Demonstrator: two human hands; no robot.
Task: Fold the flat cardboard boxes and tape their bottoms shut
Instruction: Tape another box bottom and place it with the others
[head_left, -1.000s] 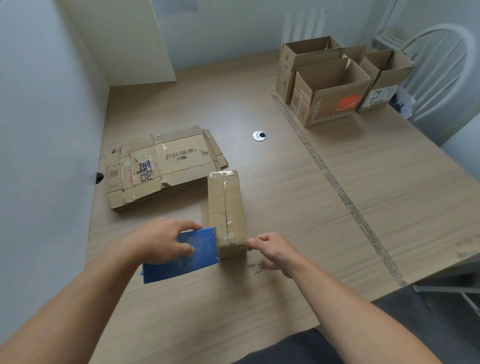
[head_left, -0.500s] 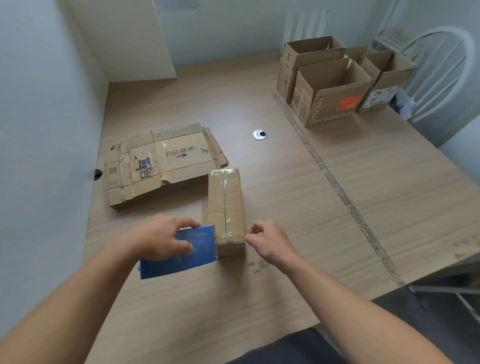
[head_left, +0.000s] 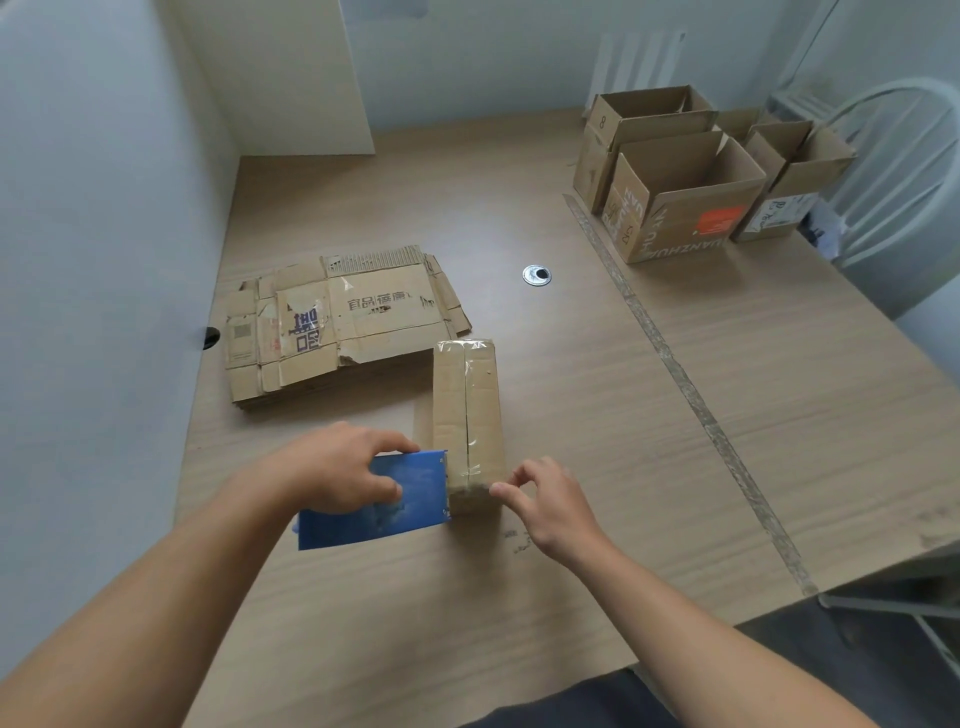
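Note:
A small folded cardboard box (head_left: 467, 410) stands in the middle of the wooden table (head_left: 571, 467), its flaps closed on top with clear tape along the seam. My left hand (head_left: 337, 467) grips a blue tape dispenser (head_left: 400, 493) held against the box's near left side. My right hand (head_left: 545, 499) is at the box's near right corner, fingers loosely curled, with the index fingertip touching the taped end. A stack of flat cardboard boxes (head_left: 337, 327) lies to the left behind the box.
Several folded open boxes (head_left: 680, 197) stand at the table's far right, beside a white chair (head_left: 898, 171). A metal cable grommet (head_left: 536, 274) sits mid-table, and a strip of old tape (head_left: 691, 384) runs across the tabletop. A wall borders the left side.
My right hand drew slightly away from the box's near corner, then came back with the fingertip on it. The left hand and dispenser stayed against the box.

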